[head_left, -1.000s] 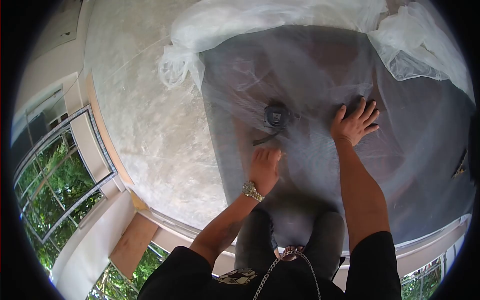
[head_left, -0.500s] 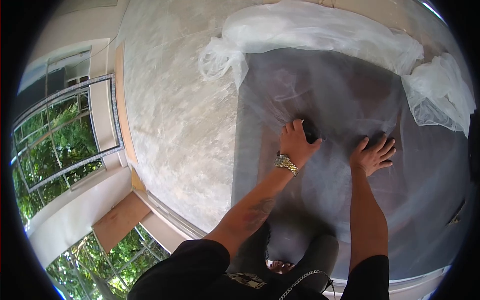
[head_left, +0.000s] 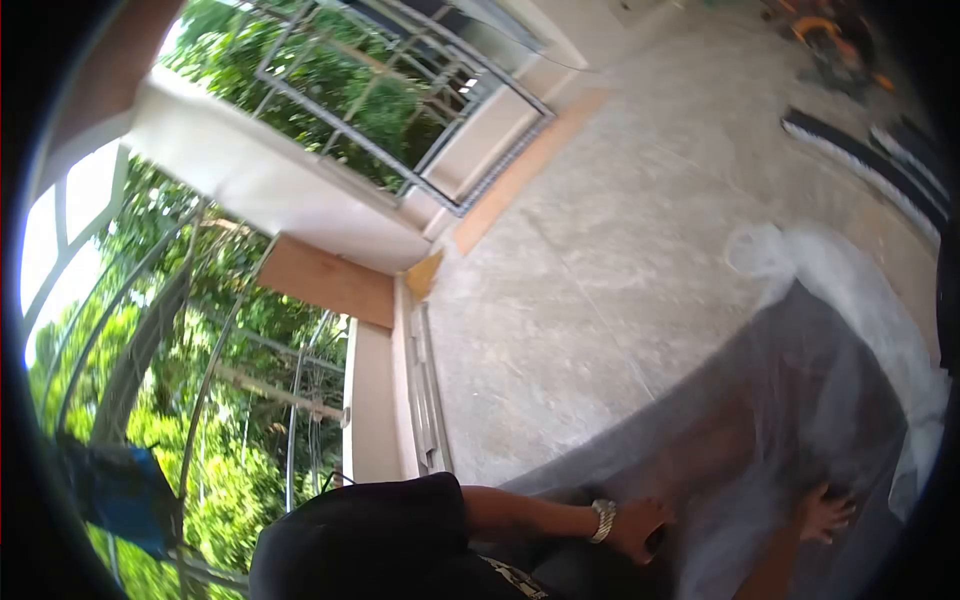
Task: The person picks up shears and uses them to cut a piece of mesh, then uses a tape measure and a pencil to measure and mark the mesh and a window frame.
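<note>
My left hand (head_left: 636,527), with a metal watch (head_left: 603,521) on the wrist, is closed around a small dark object (head_left: 656,540) whose kind I cannot make out. It is low over a large dark, flat sheet (head_left: 700,430) with a hazy surface. Fingers spread, my right hand (head_left: 828,513) rests on the same sheet farther right. Bunched translucent plastic film (head_left: 850,275) runs along the sheet's far edge. Motion blurs the picture, and my arm and clothing hide part of the near side.
Bare grey floor (head_left: 590,310) stretches beyond the sheet. A framed metal grille (head_left: 400,100) and a wooden board (head_left: 325,280) are by the openings at left. Long black strips (head_left: 865,165) and an orange-and-black tool (head_left: 835,45) lie at the far right.
The view has swung left, so the sheet and both hands appear lower and farther right. My left hand still grips the dark object; my right hand stays spread on the sheet.
</note>
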Action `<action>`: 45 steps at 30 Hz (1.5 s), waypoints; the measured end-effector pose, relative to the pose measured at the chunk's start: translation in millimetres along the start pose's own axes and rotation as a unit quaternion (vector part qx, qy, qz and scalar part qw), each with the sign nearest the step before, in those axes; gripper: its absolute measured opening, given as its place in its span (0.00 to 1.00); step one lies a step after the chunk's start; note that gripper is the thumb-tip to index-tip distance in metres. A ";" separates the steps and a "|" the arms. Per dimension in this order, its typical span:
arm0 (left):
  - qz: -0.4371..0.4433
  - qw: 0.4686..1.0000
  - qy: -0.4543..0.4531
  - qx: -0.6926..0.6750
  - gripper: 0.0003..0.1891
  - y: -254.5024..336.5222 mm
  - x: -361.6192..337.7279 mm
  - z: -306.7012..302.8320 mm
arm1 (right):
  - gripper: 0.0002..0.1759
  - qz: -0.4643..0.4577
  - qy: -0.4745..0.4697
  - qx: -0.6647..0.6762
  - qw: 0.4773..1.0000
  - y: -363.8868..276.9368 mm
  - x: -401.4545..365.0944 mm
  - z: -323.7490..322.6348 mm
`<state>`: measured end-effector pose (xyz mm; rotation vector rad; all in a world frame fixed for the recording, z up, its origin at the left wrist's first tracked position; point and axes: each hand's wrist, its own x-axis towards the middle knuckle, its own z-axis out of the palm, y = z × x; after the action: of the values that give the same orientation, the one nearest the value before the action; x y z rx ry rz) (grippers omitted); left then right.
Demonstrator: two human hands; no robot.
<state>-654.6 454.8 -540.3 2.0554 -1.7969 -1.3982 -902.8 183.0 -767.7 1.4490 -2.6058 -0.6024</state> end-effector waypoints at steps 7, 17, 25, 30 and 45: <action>-0.014 0.996 0.031 -0.084 0.48 -31.9 -170.2 19.6 | 0.31 -0.262 -0.358 0.566 0.695 130.0 -118.3 -51.0; 0.349 0.919 0.175 0.055 0.30 69.0 -232.1 81.7 | 0.26 -0.322 -0.731 0.462 0.386 329.8 -376.2 -146.0; 0.185 0.951 0.186 -0.163 0.12 33.4 -313.2 107.2 | 0.28 -0.399 -0.602 0.519 0.458 413.9 -427.8 -144.8; 0.238 0.950 0.134 -0.150 0.14 51.0 -317.3 126.0 | 0.27 -0.458 -0.489 0.565 0.482 456.5 -458.1 -165.7; 0.277 0.903 0.257 -0.203 0.11 46.9 -402.3 61.3 | 0.23 -0.462 -0.389 0.577 0.550 477.9 -472.9 -178.2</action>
<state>-689.4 798.9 -320.7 1.3680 -1.5166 -0.8619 -977.3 749.7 -371.3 3.7888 -2.3916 1.1008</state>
